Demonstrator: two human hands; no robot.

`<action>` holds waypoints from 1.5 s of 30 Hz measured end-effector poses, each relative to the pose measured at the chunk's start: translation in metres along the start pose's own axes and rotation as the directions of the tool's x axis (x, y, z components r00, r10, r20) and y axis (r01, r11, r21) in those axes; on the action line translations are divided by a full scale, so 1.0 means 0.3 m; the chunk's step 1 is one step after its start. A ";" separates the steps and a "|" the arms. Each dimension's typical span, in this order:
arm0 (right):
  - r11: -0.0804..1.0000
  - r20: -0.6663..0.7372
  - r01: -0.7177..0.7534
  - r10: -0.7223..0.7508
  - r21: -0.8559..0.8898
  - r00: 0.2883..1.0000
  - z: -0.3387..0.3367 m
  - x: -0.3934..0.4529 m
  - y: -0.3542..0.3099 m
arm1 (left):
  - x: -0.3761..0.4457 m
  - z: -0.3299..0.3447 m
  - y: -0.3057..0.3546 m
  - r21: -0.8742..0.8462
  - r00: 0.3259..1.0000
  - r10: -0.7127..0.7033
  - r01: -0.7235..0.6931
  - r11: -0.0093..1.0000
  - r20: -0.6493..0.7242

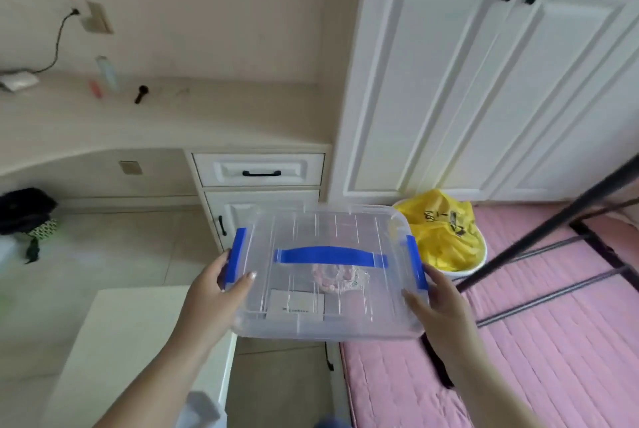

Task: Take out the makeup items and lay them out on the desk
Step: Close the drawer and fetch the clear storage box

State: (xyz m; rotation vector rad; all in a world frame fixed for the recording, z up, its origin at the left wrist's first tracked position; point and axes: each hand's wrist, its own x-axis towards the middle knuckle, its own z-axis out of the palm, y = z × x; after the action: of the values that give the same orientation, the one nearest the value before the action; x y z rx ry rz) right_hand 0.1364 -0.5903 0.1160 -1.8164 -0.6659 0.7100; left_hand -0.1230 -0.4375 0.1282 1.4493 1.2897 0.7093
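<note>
I hold a clear plastic storage box [311, 320] with a blue handle and blue side latches, in the air in front of me, its lid on. My left hand [216, 293] grips its left end at the latch; my right hand [437, 303] grips its right end. Through the lid a pinkish round item [332, 277] and a white card [297, 303] show inside. On the beige desk [214, 116] at the upper left lie a black brush-like item [141, 94], a small red tube [96, 89] and a pale bottle [108, 73].
A white drawer unit [259, 170] sits under the desk's right end, beside tall white wardrobe doors [484, 82]. A yellow bag [446, 230] lies in a white bin. A pink mattress [553, 341] with a black frame is at right. A white stool [138, 341] stands below left.
</note>
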 end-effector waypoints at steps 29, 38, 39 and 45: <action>0.989 0.280 0.149 -0.142 -0.002 0.949 0.592 1.330 -0.451 | 1.199 -0.102 0.285 -0.021 0.941 -0.042 0.037 0.999 -0.335; 0.991 0.192 0.134 -0.127 -0.021 0.973 0.843 1.658 -0.563 | 1.707 -0.204 0.321 -0.007 0.969 -0.009 0.008 1.000 -0.246; 0.992 0.178 0.121 -0.114 -0.030 0.977 0.879 1.708 -0.582 | 1.782 -0.223 0.322 0.000 0.975 -0.009 0.010 1.000 -0.222; 0.999 0.118 0.030 -0.029 -0.013 0.993 1.041 1.901 -0.652 | 2.107 -0.286 0.357 0.062 0.989 -0.001 0.010 0.998 -0.148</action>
State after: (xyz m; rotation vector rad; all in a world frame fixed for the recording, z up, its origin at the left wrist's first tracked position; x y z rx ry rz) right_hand 0.2687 0.0758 0.1155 -1.7845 -0.7754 0.7988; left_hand -0.0050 0.1985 0.1312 1.4647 1.4400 0.7915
